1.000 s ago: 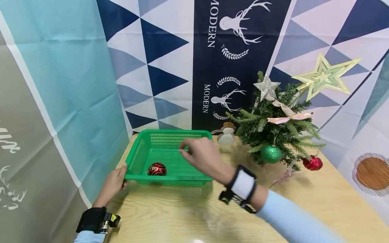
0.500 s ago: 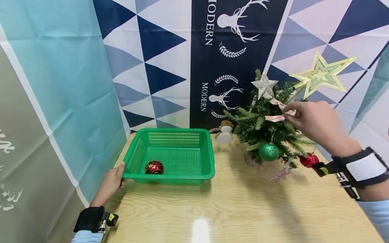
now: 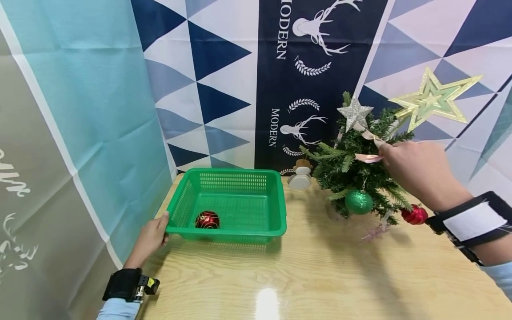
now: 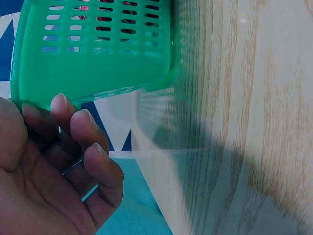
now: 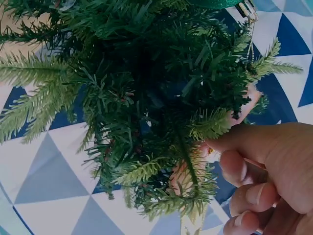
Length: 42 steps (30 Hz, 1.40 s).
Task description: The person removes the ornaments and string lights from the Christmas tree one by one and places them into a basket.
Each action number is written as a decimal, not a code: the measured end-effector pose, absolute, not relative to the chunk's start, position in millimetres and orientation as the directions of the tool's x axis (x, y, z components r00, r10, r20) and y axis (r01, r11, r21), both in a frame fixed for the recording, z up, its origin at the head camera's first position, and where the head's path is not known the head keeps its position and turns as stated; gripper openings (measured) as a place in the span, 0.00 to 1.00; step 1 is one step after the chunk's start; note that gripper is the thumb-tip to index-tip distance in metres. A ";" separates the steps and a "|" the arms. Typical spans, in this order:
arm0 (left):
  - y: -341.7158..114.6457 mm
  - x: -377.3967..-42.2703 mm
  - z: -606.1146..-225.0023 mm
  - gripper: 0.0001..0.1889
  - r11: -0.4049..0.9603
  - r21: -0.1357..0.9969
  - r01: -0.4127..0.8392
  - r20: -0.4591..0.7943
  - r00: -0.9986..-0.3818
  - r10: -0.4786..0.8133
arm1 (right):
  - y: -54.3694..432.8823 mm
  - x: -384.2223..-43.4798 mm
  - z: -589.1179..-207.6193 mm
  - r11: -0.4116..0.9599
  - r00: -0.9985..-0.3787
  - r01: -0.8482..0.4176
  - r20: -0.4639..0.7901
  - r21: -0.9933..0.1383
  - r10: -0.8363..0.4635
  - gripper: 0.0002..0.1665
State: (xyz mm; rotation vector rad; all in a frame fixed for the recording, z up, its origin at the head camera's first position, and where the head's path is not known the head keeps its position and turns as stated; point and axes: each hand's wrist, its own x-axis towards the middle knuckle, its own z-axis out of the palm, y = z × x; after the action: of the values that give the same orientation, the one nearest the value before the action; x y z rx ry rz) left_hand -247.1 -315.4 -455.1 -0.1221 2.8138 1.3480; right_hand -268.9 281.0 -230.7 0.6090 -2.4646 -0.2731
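Note:
My left hand (image 3: 151, 238) grips the near left corner of a green plastic basket (image 3: 224, 233), and its curled fingers show under the rim in the left wrist view. Inside the basket lies a red Christmas ball (image 3: 207, 220) with gold lines. At the small Christmas tree (image 3: 340, 171), my right hand (image 3: 420, 171) pinches a pale pink ribbon bow (image 3: 367, 158) near its middle, with thumb and index finger together. The hand covers the bow's right side in the head view. Branches partly hide the bow (image 5: 185, 174) in the right wrist view.
A silver star (image 3: 355, 114) and a large gold star (image 3: 434, 101) top the tree. Lower down hang a green ball (image 3: 358, 202), a red ornament (image 3: 414, 215), a pink snowflake-like ornament (image 3: 376, 232) and a snowman (image 3: 300, 175). The wooden table (image 3: 320, 275) meets a patterned cloth backdrop.
My right hand has gone from above the basket rightward to the tree and now pinches the bow. My left hand has stayed on the basket corner.

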 end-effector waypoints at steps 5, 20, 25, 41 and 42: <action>-315.9 -249.2 -453.0 0.35 0.623 0.779 -0.067 -0.033 -0.997 -0.065 | 280.1 -266.9 -226.0 0.855 -0.680 -0.362 0.522 0.371 -0.514 0.12; -315.0 -246.4 -457.3 0.32 0.636 0.770 -0.055 -0.020 -0.998 -0.061 | 275.6 -253.4 -223.6 0.842 -0.519 -0.435 0.674 0.320 -0.525 0.11; -312.8 -247.4 -458.4 0.33 0.626 0.778 -0.057 -0.023 -0.998 -0.063 | 265.6 -251.2 -219.4 0.866 -0.536 -0.454 0.713 0.208 -0.452 0.11; -312.4 -246.8 -458.5 0.32 0.621 0.782 -0.055 -0.016 -0.998 -0.069 | 210.9 -258.7 -233.9 0.820 -0.516 -0.564 0.731 0.103 -0.447 0.06; -312.5 -247.0 -458.1 0.32 0.622 0.781 -0.054 -0.013 -0.997 -0.070 | 207.5 -259.1 -235.7 0.817 -0.516 -0.567 0.729 0.103 -0.450 0.05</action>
State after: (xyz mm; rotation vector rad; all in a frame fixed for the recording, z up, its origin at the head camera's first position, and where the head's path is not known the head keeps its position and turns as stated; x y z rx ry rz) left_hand -247.0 -312.5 -458.1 -0.1094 2.8457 1.3700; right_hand -259.1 207.5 -235.7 0.7438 -2.1996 0.1880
